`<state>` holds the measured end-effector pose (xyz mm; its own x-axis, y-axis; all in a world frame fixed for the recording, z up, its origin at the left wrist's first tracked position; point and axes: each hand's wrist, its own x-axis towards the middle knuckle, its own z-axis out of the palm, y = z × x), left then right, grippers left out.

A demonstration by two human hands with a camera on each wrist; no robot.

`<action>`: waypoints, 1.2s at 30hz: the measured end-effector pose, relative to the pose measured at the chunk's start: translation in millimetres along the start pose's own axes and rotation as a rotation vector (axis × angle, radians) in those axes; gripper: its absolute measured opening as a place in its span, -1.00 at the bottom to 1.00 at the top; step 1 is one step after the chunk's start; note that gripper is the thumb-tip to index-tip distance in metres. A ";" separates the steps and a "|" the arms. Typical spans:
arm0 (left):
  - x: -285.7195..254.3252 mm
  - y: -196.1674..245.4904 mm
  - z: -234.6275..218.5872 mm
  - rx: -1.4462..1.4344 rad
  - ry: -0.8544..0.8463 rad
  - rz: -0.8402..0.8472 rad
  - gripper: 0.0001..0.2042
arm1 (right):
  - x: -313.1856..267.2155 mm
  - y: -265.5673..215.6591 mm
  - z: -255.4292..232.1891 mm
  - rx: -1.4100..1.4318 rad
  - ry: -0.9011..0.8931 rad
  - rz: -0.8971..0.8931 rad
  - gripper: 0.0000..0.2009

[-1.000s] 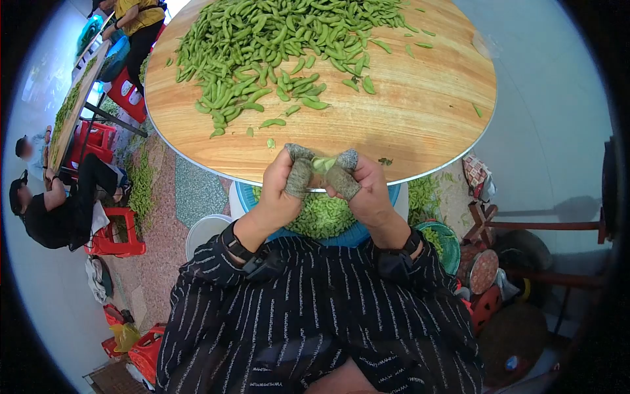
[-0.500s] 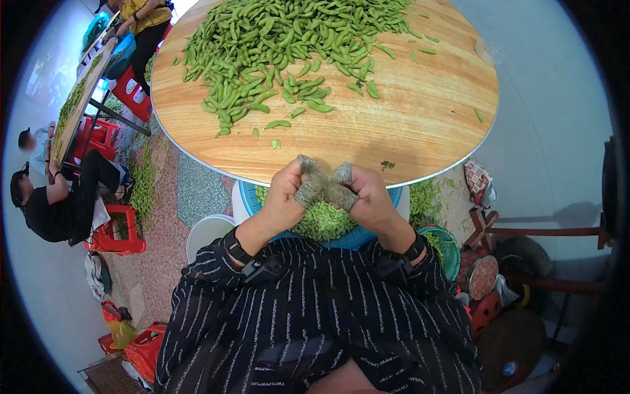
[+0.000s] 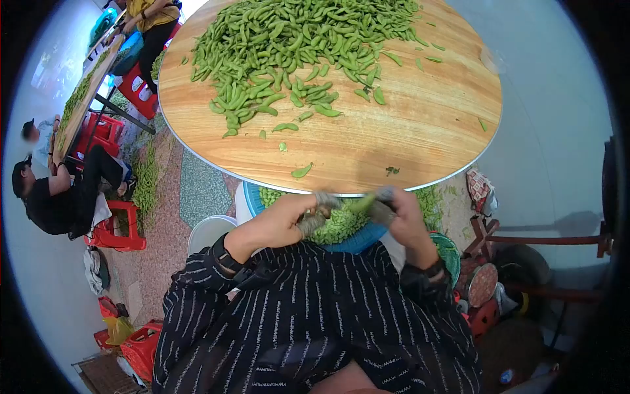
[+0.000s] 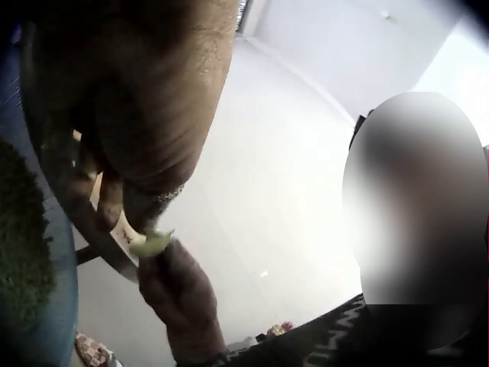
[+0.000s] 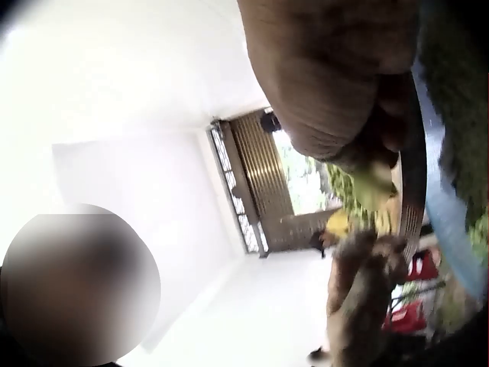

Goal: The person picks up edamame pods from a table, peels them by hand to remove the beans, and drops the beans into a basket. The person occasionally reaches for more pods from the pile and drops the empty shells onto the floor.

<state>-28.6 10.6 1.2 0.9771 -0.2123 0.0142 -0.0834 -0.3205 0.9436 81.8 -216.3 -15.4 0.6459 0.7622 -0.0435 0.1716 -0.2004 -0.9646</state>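
My right hand (image 3: 405, 220) pinches a green soybean pod (image 3: 361, 203) between thumb and forefinger, its free end pointing left. Facing it, my left hand (image 3: 289, 218) has bent fingers, with thumb and forefinger parted and nothing visible between them. Grey-green wraps cover the thumbs and forefingers of both hands. Below the hands is a blue basin (image 3: 357, 240) with shelled green beans (image 3: 341, 224) heaped inside. The right wrist view has the pod (image 5: 372, 189) under my right thumb, with my left hand (image 5: 357, 287) a little apart from it.
A large heap of soybean pods (image 3: 289, 46) covers the far part of the round wooden table (image 3: 420, 131). One loose pod (image 3: 302, 171) lies near its front edge. A white bucket (image 3: 209, 231) stands left, a green basket (image 3: 447, 256) right. Other people (image 3: 52, 190) sit at a table on the left.
The hands were together at the table edge; they have parted and lowered over the basin. A pod now lies on the table near the edge, and the right hand holds a whole-looking pod.
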 end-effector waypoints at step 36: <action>63.7 -7.9 -86.7 0.704 0.267 -0.166 -0.83 | 36.2 -0.6 31.1 0.155 0.078 -0.033 -0.76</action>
<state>51.2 79.7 23.4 0.9944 0.0911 0.0543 0.0509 -0.8593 0.5088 82.0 -169.4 -24.5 0.6988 0.7153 0.0035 0.0809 -0.0742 -0.9940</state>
